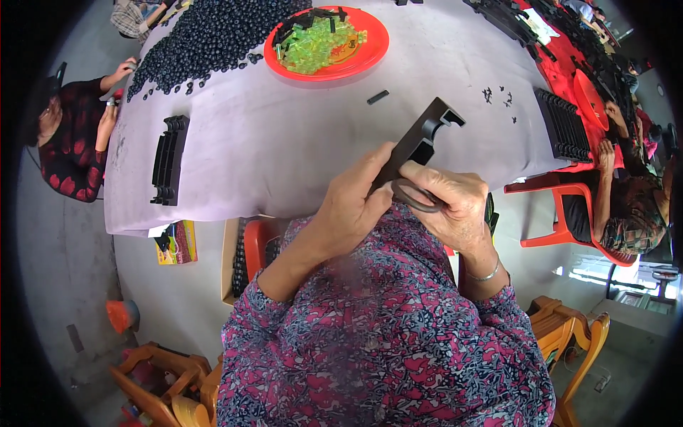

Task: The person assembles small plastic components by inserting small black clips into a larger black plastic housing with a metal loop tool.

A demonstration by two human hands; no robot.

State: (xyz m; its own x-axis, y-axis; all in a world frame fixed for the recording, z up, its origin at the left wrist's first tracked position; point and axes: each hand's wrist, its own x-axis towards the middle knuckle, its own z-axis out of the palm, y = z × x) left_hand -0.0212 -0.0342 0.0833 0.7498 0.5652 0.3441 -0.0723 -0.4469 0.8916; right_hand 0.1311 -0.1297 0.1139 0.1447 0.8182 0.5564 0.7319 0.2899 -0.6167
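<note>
My left hand (pixel 354 203) grips a long black plastic housing (pixel 411 142) with a curved notch and hooked end, held tilted over the near table edge. Beside it, my right hand (pixel 459 206) pinches a dark ring-shaped loop (pixel 418 208) against the housing's lower end. Whether the loop belongs to a tool or is a separate part cannot be made out. Beyond the hands lies a small black strip (pixel 378 97). A similar long black part (pixel 169 161) rests on the cloth to the left.
A red plate (pixel 383 53) holds clear greenish pieces and black strips. Behind it is a heap of small dark round parts (pixel 206 46). Tiny black bits (pixel 488 95) and a row of black parts (pixel 562 127) lie right. People sit at both sides; a red chair (pixel 562 203) stands right.
</note>
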